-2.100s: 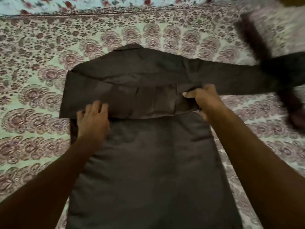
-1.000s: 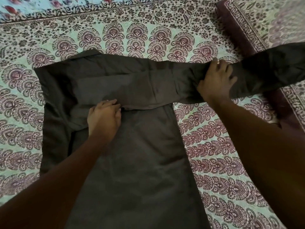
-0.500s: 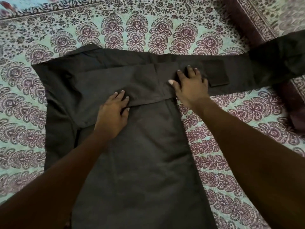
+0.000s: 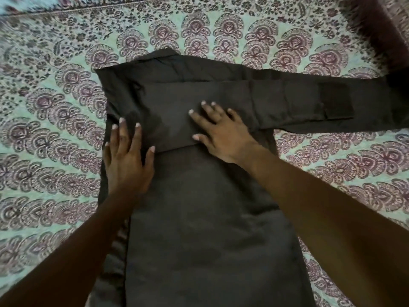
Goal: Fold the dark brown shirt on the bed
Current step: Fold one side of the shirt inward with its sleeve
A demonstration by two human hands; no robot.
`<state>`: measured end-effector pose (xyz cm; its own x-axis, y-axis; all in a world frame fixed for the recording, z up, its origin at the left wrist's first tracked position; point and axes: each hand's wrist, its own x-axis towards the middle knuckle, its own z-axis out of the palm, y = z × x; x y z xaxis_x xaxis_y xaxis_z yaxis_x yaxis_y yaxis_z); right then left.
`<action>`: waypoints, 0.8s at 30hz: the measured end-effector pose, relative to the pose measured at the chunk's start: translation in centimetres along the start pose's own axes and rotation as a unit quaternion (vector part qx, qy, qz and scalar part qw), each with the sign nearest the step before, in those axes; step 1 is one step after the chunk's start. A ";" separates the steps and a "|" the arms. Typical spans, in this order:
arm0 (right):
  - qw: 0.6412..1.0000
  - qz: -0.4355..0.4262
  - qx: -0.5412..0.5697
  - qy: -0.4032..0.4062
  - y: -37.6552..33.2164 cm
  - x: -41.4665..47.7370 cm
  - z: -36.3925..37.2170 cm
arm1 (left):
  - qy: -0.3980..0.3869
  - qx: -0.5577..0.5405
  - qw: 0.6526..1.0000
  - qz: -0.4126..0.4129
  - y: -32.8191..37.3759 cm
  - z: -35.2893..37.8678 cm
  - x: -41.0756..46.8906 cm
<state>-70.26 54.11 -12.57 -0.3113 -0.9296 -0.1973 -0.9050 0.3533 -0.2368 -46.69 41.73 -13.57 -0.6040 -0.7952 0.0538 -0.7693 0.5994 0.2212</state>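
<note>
The dark brown shirt (image 4: 199, 207) lies flat on the bed, collar at the far end and body running toward me. One sleeve is folded across the chest, its cuff (image 4: 336, 100) lying out to the right on top of the other sleeve (image 4: 376, 120), which stretches past the right edge. My left hand (image 4: 127, 160) rests flat with spread fingers on the shirt's left side at the folded sleeve's lower edge. My right hand (image 4: 221, 131) presses flat on the folded sleeve near the middle. Neither hand grips cloth.
The bed is covered by a pale green sheet (image 4: 55, 129) printed with maroon paisley shapes, around the shirt on every side. A dark maroon border band (image 4: 376, 29) of the sheet or a pillow sits at the far right corner.
My right hand slid left along the folded sleeve from the shirt's right edge to its middle. My left hand shifted left and spread flat. The view moved, so the shirt sits more central.
</note>
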 end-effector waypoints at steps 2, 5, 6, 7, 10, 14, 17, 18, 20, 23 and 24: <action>0.998 0.028 0.014 -0.046 -1.1 0.8 0.5 | -0.009 -0.006 1.000 -0.021 -2.2 -0.3 -0.7; 0.991 0.126 0.029 -0.015 -2.0 2.4 0.3 | -0.051 -0.028 0.998 -0.032 -5.5 -0.6 -1.2; 0.989 0.146 0.025 -0.004 -2.4 3.0 0.2 | -0.066 -0.023 0.997 -0.021 -6.4 -0.6 -1.2; 0.988 0.151 0.022 0.007 -2.7 3.5 0.0 | -0.076 -0.011 0.997 -0.004 -7.0 -0.4 -1.2; 0.996 0.080 0.019 0.043 -4.9 5.4 -0.4 | -0.081 0.023 0.996 0.039 -8.7 0.1 -1.4; 0.994 -0.028 0.086 0.063 -7.9 9.7 -0.4 | -0.050 0.039 0.997 0.046 -9.2 1.1 -2.1; 0.967 -0.009 0.220 0.129 -10.5 13.2 -1.3 | -0.033 0.013 0.999 0.029 -9.3 1.3 -2.3; 0.959 0.008 0.244 0.147 -11.3 14.4 -1.9 | -0.034 0.006 0.999 0.027 -9.4 1.2 -2.4; 0.953 0.025 0.264 0.147 -12.5 17.0 -3.4 | -0.034 -0.001 0.999 0.030 -9.7 1.1 -2.4; 0.970 0.030 0.238 0.039 -12.7 20.7 -4.7 | -0.036 -0.012 0.999 0.029 -9.7 1.1 -2.3; 0.977 0.036 0.212 0.009 -12.8 21.7 -4.8 | -0.039 -0.013 0.999 0.024 -9.7 1.0 -2.2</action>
<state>-66.86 28.95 -9.22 -0.3780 -0.9012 -0.2121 -0.6807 0.4258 -0.5962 -38.13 37.74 -16.82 -0.6555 -0.7551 -0.0099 -0.7336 0.6336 0.2458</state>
